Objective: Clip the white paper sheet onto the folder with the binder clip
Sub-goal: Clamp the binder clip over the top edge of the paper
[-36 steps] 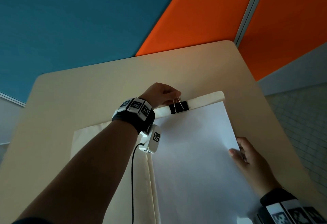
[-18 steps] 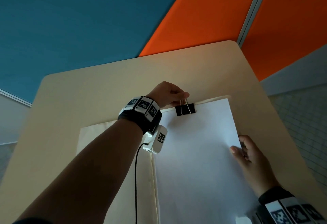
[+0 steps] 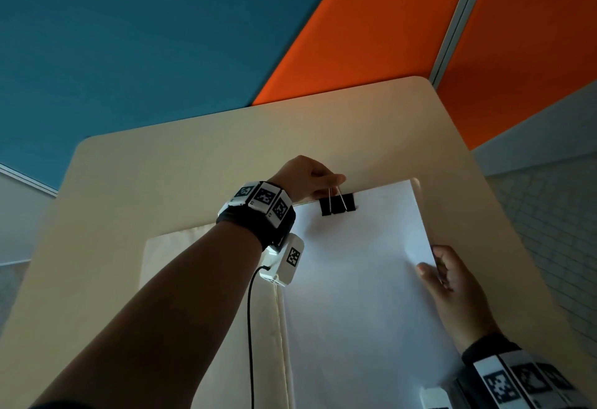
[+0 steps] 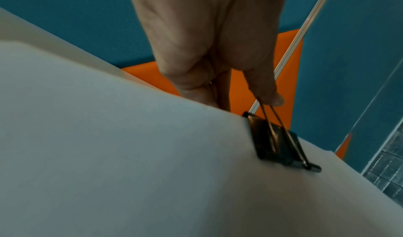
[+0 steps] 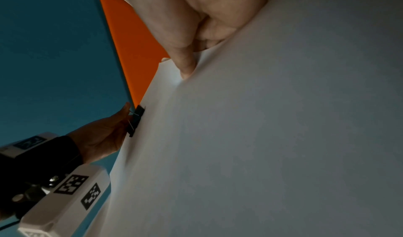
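A white paper sheet [image 3: 361, 279] lies on the right half of an open cream folder [image 3: 206, 295] on the table. A black binder clip [image 3: 337, 204] sits over the sheet's top edge. My left hand [image 3: 310, 179] pinches the clip's wire handles; the left wrist view shows the clip [image 4: 274, 142] on the paper with thumb and fingers [image 4: 268, 92] squeezing the wires. My right hand [image 3: 449, 276] holds the sheet's right edge, thumb on top; in the right wrist view its fingers [image 5: 185, 57] pinch the paper [image 5: 261, 137].
The cream table [image 3: 193, 163] ends at a rounded far edge before blue [image 3: 129, 37] and orange [image 3: 371, 27] partition panels. A grey tiled floor [image 3: 549, 214] lies past the table's right edge. A black cable [image 3: 250, 328] hangs from my left wrist camera.
The sheet has slid up toward the far edge, now covering the folder's top strip under the clip. Left hand stays on the clip; right hand moved up with the paper.
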Demonstrator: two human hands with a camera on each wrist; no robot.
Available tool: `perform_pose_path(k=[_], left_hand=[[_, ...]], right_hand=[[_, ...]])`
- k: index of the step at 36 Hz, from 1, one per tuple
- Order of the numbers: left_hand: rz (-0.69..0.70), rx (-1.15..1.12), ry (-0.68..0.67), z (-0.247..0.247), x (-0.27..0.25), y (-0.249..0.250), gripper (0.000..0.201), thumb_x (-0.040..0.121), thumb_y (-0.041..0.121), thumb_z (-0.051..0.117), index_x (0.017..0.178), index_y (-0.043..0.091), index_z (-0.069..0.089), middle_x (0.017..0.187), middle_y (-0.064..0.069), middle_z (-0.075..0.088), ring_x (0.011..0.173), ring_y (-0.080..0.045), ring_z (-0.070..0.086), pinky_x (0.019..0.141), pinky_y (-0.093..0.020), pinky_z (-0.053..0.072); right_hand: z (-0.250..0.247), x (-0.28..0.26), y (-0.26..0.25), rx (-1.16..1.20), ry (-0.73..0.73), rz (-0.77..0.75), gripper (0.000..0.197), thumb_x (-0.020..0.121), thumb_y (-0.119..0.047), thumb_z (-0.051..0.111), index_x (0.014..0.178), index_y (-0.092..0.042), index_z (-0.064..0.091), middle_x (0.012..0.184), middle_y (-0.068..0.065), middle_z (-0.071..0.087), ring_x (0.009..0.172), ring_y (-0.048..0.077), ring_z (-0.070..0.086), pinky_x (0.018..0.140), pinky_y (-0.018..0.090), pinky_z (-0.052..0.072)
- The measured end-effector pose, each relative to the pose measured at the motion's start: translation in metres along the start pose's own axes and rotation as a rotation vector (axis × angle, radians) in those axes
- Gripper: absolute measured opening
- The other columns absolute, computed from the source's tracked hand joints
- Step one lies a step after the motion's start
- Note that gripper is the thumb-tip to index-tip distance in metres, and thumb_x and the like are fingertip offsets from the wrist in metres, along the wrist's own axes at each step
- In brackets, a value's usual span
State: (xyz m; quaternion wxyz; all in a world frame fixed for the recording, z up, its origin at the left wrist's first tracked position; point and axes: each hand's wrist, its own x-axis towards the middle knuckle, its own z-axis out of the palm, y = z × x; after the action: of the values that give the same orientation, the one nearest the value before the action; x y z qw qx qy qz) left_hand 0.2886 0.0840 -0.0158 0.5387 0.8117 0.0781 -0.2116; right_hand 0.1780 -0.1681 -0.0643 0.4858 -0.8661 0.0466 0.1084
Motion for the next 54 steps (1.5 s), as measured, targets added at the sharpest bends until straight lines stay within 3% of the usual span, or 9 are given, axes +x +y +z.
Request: perform_pose_path(k=[4,8,11,18,23,34,43,47,54], left_hand=[[-0.005,0.171,-0.005,0.001,-0.002,-0.002,0.04,0.082,0.043,0.057,0.088,0.005,0.068,0.066,0.006,0.064,0.072,-0.016,0.061,0.072,-0.025,0.05],[0.016,0.139,-0.019,0.01,-0.008,-0.006,0.035,0.082,0.058,0.037,0.091,0.032,0.059,0.09,-0.004,0.059,0.084,-0.019,0.056,0.09,-0.038,0.046],[-0.024,-0.04,0.041,0.012,-0.015,-0.003,0.044,0.09,0.054,0.018,0.086,0.029,0.054,0.078,-0.002,0.055,0.072,-0.015,0.055,0.075,-0.03,0.041],[0.016,0.135,0.008,0.012,-0.018,-0.004,0.011,0.082,0.03,0.061,0.074,0.022,0.06,0.09,-0.002,0.064,0.085,-0.019,0.06,0.091,-0.033,0.042],[0.189,0.304,0.147,0.016,-0.025,-0.007,0.016,0.077,0.016,0.066,0.092,0.011,0.067,0.111,-0.001,0.053,0.08,-0.006,0.058,0.073,-0.01,0.039],[0.505,0.678,0.273,0.032,-0.056,-0.023,0.036,0.084,0.036,0.048,0.109,0.017,0.067,0.126,-0.009,0.062,0.101,-0.026,0.066,0.087,-0.036,0.053],[0.136,0.219,-0.019,0.019,-0.049,-0.02,0.032,0.094,0.029,0.037,0.114,0.018,0.06,0.123,0.004,0.059,0.109,0.001,0.048,0.096,-0.002,0.031],[0.148,0.415,-0.059,0.022,-0.044,-0.027,0.017,0.081,0.043,0.047,0.085,0.027,0.05,0.133,0.005,0.041,0.118,-0.018,0.048,0.1,-0.035,0.036],[0.121,0.443,0.003,0.022,-0.041,-0.023,0.04,0.085,0.023,0.057,0.115,0.005,0.039,0.123,-0.013,0.052,0.087,-0.021,0.049,0.064,-0.017,0.028]], right_hand=[[0.001,-0.001,-0.005,-0.041,0.026,0.002,0.024,0.086,-0.009,0.053,0.109,-0.004,0.052,0.094,0.005,0.055,0.092,0.02,0.051,0.077,0.029,0.034],[0.002,0.0,-0.006,-0.034,0.031,0.03,0.023,0.086,-0.009,0.051,0.109,-0.005,0.051,0.093,0.006,0.054,0.091,0.021,0.05,0.076,0.03,0.034],[0.001,-0.001,-0.007,-0.069,0.024,0.03,0.022,0.087,-0.009,0.05,0.108,-0.004,0.051,0.091,0.009,0.055,0.085,0.022,0.049,0.072,0.028,0.032],[-0.002,-0.004,-0.008,-0.134,-0.03,0.014,0.031,0.084,-0.011,0.056,0.113,-0.002,0.048,0.095,0.005,0.052,0.088,0.021,0.048,0.075,0.027,0.033],[-0.002,-0.004,-0.008,-0.115,-0.029,0.017,0.031,0.084,-0.01,0.055,0.113,-0.002,0.049,0.098,0.009,0.055,0.09,0.022,0.049,0.076,0.027,0.033],[0.001,-0.004,-0.005,-0.105,-0.009,0.005,0.029,0.084,-0.01,0.055,0.111,-0.001,0.05,0.102,0.018,0.06,0.088,0.025,0.052,0.075,0.028,0.034],[0.001,-0.008,-0.009,-0.083,-0.012,-0.003,0.025,0.085,-0.008,0.054,0.109,-0.003,0.05,0.094,0.007,0.056,0.085,0.023,0.051,0.074,0.028,0.034],[0.001,-0.007,-0.008,-0.077,-0.016,0.004,0.027,0.085,-0.008,0.053,0.111,-0.003,0.05,0.096,0.007,0.056,0.088,0.023,0.051,0.075,0.028,0.034],[0.002,-0.007,-0.004,-0.105,-0.016,-0.004,0.028,0.084,-0.008,0.053,0.111,-0.003,0.049,0.096,0.01,0.057,0.088,0.026,0.052,0.074,0.029,0.034]])
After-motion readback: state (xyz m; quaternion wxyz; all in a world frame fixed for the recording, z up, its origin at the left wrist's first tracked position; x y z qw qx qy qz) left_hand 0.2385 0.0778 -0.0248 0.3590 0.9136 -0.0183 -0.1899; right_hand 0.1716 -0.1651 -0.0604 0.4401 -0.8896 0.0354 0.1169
